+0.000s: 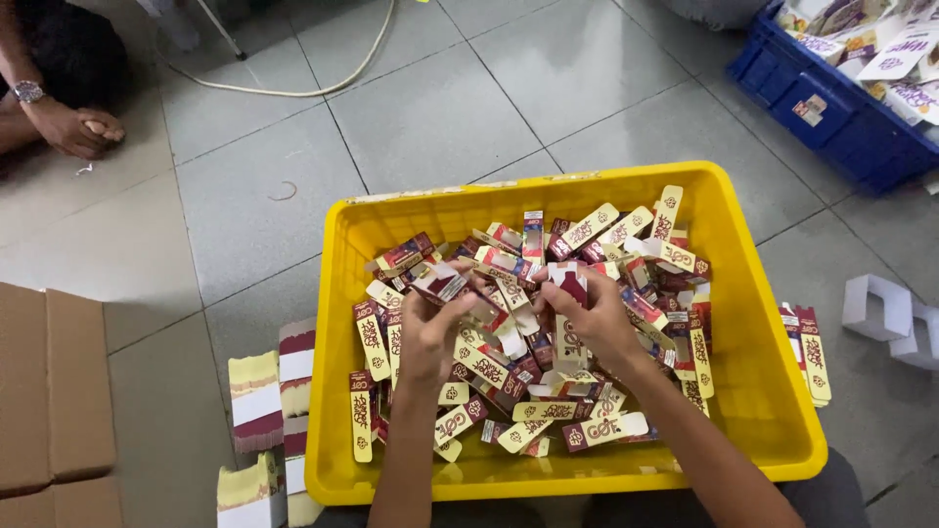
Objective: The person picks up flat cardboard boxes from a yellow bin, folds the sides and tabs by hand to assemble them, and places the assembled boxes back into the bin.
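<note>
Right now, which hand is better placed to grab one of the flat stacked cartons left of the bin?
Left. The left hand works at the yellow bin's left side, nearest the flat stacks; the right hand would probably have to cross over.

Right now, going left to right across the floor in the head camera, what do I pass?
Brown cardboard box → stacks of flat carton blanks → yellow crate of small maroon and cream cartons, with the left hand then the right hand over it → white folded cartons.
</note>
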